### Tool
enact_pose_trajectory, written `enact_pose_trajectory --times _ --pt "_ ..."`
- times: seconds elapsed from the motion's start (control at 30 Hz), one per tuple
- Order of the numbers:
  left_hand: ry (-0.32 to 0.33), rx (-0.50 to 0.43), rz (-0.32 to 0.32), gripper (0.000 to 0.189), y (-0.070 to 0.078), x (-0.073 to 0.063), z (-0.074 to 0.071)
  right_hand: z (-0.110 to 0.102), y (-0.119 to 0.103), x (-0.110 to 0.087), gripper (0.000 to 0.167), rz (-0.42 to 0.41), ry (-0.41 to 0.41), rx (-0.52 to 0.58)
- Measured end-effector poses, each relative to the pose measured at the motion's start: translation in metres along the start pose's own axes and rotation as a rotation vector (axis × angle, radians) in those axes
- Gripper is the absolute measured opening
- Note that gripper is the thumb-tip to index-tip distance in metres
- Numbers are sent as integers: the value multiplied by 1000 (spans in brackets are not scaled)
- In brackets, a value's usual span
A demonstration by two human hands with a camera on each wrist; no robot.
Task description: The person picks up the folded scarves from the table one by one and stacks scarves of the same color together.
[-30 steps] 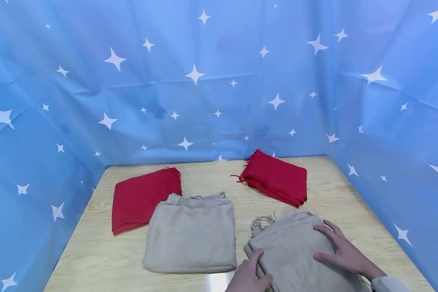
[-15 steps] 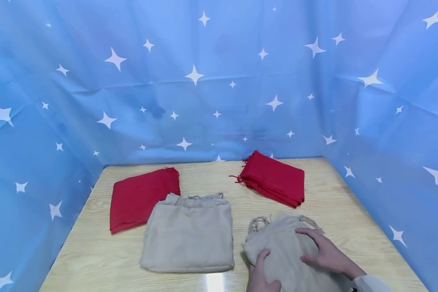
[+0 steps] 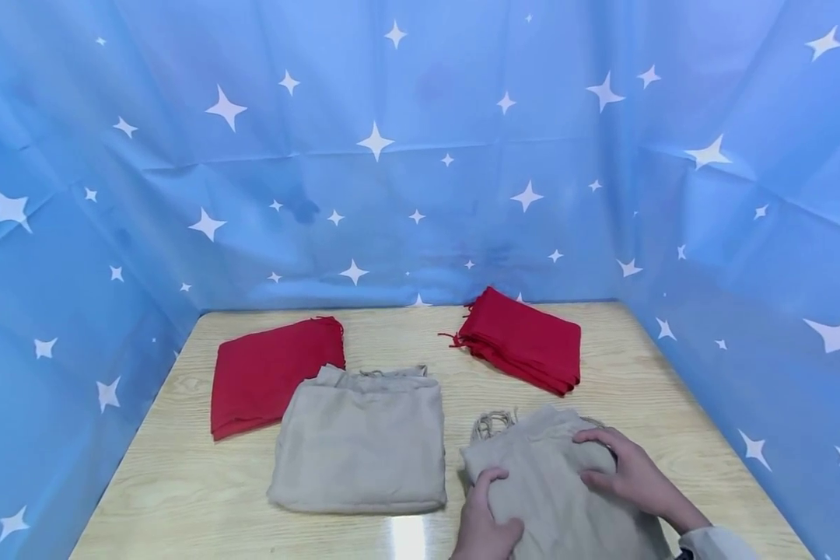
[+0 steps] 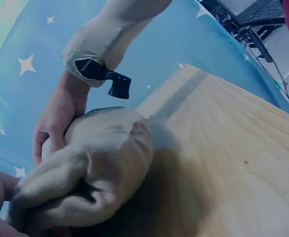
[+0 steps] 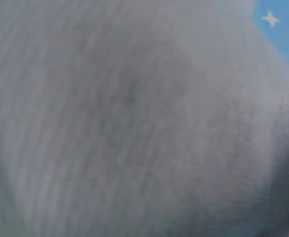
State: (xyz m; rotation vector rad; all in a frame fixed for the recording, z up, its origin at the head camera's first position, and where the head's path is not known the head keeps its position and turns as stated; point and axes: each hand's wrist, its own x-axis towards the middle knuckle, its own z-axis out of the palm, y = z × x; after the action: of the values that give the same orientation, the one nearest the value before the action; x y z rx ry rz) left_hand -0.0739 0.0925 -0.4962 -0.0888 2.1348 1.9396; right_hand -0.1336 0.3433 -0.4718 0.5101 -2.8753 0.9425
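Note:
At the front right of the head view, a folded beige scarf with knotted fringe is between my two hands. My left hand grips its left side, thumb and fingers around the fold. On the right side, my right hand holds the cloth with bent fingers. The left wrist view shows the beige scarf bunched and bulging over the table, a dark shadow beneath it. There the right hand grasps its far side. Blurred beige cloth fills most of the right wrist view.
Another folded beige scarf lies left of the held one, overlapping a red folded cloth. A second fringed red cloth lies at the back right of the wooden table. Star-patterned blue curtain surrounds the table on three sides.
My hands have come closer together, the right one shifting left. The beige scarf between them has gone from lying flat and wide to narrower and bunched.

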Motion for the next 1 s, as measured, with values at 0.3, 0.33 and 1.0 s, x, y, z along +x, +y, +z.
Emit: enact_pose_trajectory --times 0.3,0.33,1.0 --pt "4 -50 117 56 20 -6 -11 -23 -15 5 45 -77 78 34" --pt "-3 -63 126 55 23 -5 -13 -25 -18 5 45 -72 84 29" --pt "247 -45 269 36 52 19 -92 -6 -83 48 37 117 126 147"
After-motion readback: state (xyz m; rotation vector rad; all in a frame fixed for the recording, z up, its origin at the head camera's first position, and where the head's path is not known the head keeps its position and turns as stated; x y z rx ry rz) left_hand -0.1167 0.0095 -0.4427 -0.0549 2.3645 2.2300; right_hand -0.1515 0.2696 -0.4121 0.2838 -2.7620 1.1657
